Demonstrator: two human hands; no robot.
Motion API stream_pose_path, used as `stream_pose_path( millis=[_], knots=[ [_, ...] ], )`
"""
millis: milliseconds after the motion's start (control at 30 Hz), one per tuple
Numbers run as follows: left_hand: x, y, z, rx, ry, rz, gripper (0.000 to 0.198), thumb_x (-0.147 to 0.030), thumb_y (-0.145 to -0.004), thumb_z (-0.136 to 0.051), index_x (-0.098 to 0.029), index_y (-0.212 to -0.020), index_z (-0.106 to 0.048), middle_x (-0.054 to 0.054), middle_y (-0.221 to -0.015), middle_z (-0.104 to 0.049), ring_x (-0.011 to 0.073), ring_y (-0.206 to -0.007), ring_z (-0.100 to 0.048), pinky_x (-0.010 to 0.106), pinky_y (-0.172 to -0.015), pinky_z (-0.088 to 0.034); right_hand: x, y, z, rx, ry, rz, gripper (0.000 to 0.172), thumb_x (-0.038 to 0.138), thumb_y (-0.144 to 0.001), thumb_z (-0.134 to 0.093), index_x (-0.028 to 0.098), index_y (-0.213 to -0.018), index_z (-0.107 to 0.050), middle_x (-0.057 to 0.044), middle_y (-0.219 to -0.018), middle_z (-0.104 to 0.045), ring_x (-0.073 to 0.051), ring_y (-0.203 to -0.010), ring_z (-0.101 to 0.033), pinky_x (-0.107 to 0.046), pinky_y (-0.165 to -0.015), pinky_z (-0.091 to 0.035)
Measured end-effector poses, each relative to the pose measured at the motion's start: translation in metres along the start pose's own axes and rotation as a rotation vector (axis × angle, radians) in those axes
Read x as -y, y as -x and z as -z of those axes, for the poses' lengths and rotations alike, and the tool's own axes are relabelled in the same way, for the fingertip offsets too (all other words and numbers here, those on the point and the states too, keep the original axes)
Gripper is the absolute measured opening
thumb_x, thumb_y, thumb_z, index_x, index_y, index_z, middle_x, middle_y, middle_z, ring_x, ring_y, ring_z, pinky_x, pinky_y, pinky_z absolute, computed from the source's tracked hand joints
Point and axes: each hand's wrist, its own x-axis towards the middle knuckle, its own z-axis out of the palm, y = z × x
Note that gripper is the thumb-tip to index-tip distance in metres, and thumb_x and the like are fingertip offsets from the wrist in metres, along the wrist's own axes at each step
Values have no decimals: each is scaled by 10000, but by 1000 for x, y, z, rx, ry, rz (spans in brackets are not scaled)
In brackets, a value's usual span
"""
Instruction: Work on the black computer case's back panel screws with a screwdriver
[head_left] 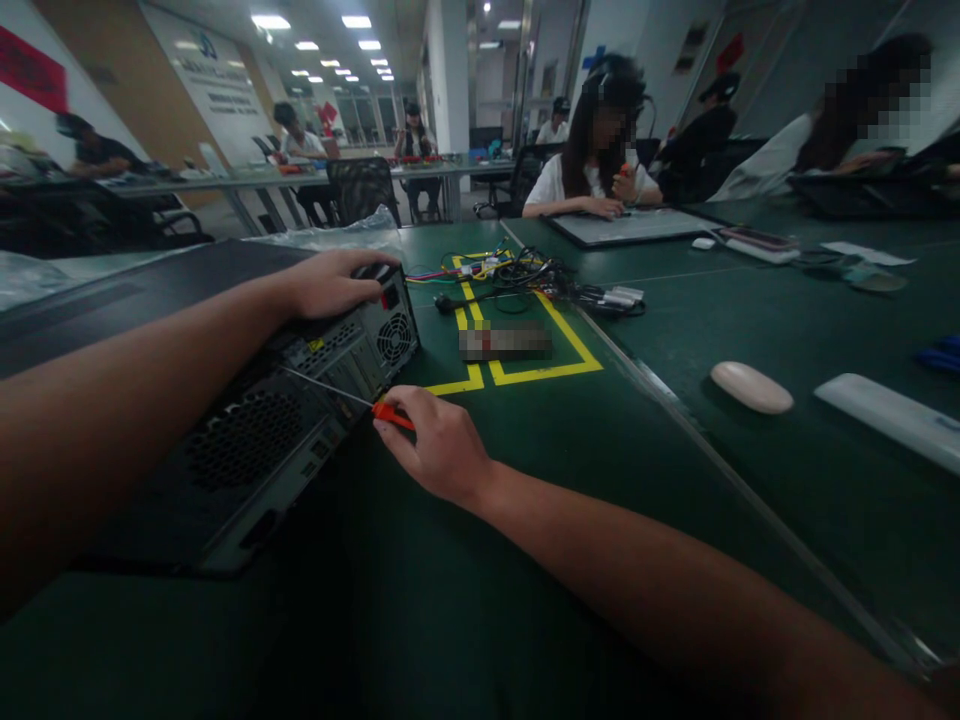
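Observation:
A black desktop computer case lies on its side on the green table, its rear panel with fan grille facing me. My left hand rests on the case's top far corner, fingers curled over the edge. My right hand grips a screwdriver with an orange handle. Its thin metal shaft points left, with the tip against the rear panel.
A tangle of coloured cables and plugs lies inside a yellow taped outline. To the right are a white mouse and a white keyboard. A person sits across the table; others work at tables behind.

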Motion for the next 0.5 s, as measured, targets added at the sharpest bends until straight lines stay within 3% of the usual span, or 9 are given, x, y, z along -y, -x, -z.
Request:
stream_pose_path(
  millis=[267,500],
  knots=[
    [3,-2,-1,-13,-1,9,859,-525,-745,-551,-186,-1533,-583,129,-1373,-667,358,-1147,-640,453,-1032,-491,2,0,3,11,-1,-3,248,405,-1087,-492,200,-1202,-573,-73,-1109,-730,-199,-972,-732,-311,-821,-559],
    [4,-1,-2,-20,27,7,876,-549,-749,-553,-171,-1539,-573,99,-1308,-701,338,-1118,-633,400,-935,-522,3,0,3,29,-1,-21,246,408,-1084,-502,211,-1211,-575,-68,-1117,-740,-195,-977,-736,-312,-832,-562]
  ],
)
